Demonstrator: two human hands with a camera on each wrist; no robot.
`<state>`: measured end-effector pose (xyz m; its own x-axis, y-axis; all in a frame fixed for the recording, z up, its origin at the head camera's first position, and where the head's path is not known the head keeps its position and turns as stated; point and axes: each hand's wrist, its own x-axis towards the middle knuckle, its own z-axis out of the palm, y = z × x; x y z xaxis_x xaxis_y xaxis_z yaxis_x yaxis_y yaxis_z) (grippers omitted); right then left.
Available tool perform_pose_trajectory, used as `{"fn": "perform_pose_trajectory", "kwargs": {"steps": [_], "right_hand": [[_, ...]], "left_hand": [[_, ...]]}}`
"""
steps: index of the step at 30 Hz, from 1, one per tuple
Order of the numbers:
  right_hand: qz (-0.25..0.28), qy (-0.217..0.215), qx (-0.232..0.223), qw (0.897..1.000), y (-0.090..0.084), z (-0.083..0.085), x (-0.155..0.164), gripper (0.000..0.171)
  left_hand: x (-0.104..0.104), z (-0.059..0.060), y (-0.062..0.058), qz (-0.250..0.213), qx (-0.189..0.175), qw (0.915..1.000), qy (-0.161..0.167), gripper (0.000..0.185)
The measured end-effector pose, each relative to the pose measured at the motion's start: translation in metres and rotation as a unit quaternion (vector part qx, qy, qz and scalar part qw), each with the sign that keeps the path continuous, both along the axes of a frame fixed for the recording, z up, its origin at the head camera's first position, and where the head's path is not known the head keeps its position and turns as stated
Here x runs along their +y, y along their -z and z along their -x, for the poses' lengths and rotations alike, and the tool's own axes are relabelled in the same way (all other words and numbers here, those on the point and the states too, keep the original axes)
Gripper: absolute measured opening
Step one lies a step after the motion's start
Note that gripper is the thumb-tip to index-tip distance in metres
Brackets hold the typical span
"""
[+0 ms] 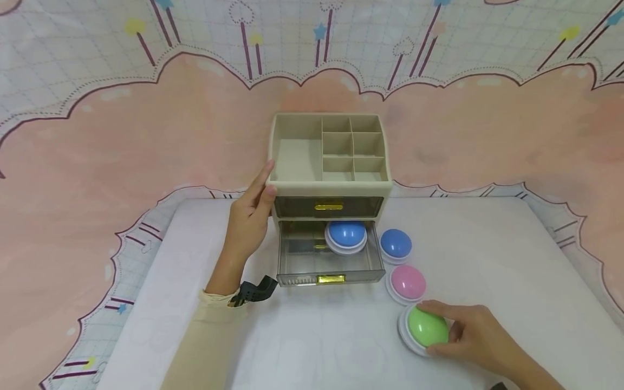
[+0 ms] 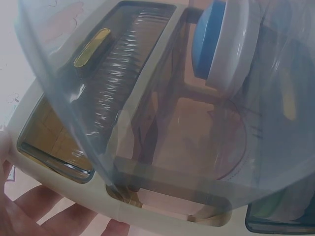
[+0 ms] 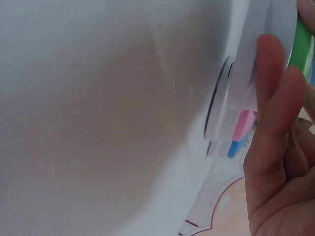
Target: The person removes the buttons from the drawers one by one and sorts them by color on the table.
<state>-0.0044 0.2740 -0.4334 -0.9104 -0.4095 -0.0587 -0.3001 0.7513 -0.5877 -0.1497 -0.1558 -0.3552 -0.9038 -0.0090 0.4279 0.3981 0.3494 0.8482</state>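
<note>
— Nearest the camera, what is the right hand (image 1: 475, 336) doing?
— Its fingers curl round the green dome button (image 1: 427, 327) and grip it by the white rim; the button sits on the white tabletop (image 1: 487, 260), in front of the pink dome button (image 1: 407, 283).
— And the left hand (image 1: 249, 216)?
— Fingers straight, pressed flat against the left side of the beige drawer organizer (image 1: 329, 157).
— Which drawer is out?
— The lower clear drawer (image 1: 329, 254) is pulled open, with one blue dome button (image 1: 346, 236) inside at the back. A second blue dome button (image 1: 395, 244) lies just beside the drawer, on its right.
</note>
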Motion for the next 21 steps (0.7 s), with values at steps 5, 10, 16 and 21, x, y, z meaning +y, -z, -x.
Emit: {"fn": "perform_pose_trajectory", "kwargs": {"steps": [5,10,16,21], "right_hand": [[-0.004,-0.004,-0.001,1.000,0.0045,0.0033,-0.0017,0.070],[0.001,-0.010,0.002,1.000,0.0065,0.0041,-0.0014,0.068],[0.002,-0.015,-0.005,1.000,0.0084,0.0038,-0.0023,0.067],[-0.004,-0.009,-0.026,1.000,0.0088,0.0050,-0.0045,0.069]], "left_hand": [[-0.0001,0.0002,0.0000,-0.005,0.001,1.0000,0.001,0.047],[0.0001,-0.0001,-0.0005,-0.003,-0.001,1.0000,-0.001,0.046],[-0.0005,-0.0001,-0.0007,-0.002,-0.002,1.0000,-0.003,0.046],[-0.0002,-0.0006,-0.0008,-0.001,-0.003,1.0000,-0.004,0.047]]}}
